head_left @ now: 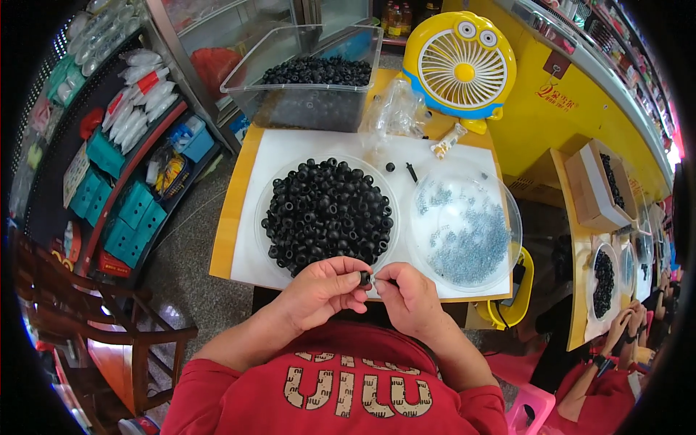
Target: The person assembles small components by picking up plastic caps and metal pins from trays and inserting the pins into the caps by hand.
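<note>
My left hand (324,288) pinches a small black rubber ring (364,278) at the table's near edge. My right hand (409,293) is closed right beside it, its fingertips holding a tiny pale part against the ring. Just beyond the hands a clear round dish (259,217) holds a heap of black rings (326,214). To its right a second clear dish (511,217) holds several small bluish-grey metal parts (464,239).
A clear bin (304,109) of black rings stands at the table's far end beside a yellow desk fan (459,69) and a crumpled plastic bag (395,109). A wooden chair (109,326) is at my left. Another person's hands (627,322) work at a table on the right.
</note>
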`<state>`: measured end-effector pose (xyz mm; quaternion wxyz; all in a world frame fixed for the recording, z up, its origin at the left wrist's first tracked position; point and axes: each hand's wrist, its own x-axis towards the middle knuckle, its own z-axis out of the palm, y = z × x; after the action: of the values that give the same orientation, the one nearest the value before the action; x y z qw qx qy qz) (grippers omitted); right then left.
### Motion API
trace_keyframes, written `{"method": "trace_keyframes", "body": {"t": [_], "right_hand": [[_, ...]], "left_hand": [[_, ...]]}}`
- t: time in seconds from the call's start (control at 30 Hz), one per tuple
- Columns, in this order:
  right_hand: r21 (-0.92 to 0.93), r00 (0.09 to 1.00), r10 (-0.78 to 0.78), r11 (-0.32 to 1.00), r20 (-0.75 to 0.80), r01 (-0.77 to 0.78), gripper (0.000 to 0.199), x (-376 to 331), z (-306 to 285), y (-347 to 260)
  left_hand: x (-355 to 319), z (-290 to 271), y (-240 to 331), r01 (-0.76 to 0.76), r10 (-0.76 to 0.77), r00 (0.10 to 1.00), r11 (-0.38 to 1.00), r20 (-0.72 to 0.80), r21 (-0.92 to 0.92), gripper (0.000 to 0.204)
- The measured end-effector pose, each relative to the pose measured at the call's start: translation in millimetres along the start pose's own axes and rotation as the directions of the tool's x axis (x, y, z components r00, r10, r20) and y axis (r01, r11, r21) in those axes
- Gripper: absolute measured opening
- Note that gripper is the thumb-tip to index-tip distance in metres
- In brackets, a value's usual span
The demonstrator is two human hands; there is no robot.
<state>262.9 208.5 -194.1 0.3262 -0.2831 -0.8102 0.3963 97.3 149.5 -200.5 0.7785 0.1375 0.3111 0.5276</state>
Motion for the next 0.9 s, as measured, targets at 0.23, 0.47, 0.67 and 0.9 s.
{"method": "trace_keyframes", "body": {"t": [0.23, 0.47, 0.67, 0.9], "right_hand": [[0.006, 0.998, 0.054, 0.999, 0.022, -0.054, 0.010, 1, 6, 1], [0.090, 0.989, 0.142, 0.985, 0.048, -0.146, 0.011, 0, 3, 2], [0.325, 0.958, 0.259, 0.902, 0.123, -0.285, 0.015, 0, 0, 7], [0.237, 0.994, 0.110, 0.966, 0.000, -0.107, 0.012, -6, 8, 12]], "left_hand": [[0, -1, -3, 0.006, -0.006, 1.000, 0.998, 0.000, 0.059, 0.016], [-1, -2, -4, 0.027, -0.027, 1.000, 0.999, 0.012, -0.027, 0.016], [-1, 1, -1, 0.002, -0.002, 1.000, 1.000, -0.023, -0.003, 0.016], [-2, 10, -3, -0.106, 0.125, 0.990, 0.963, -0.064, 0.247, 0.017]]}}
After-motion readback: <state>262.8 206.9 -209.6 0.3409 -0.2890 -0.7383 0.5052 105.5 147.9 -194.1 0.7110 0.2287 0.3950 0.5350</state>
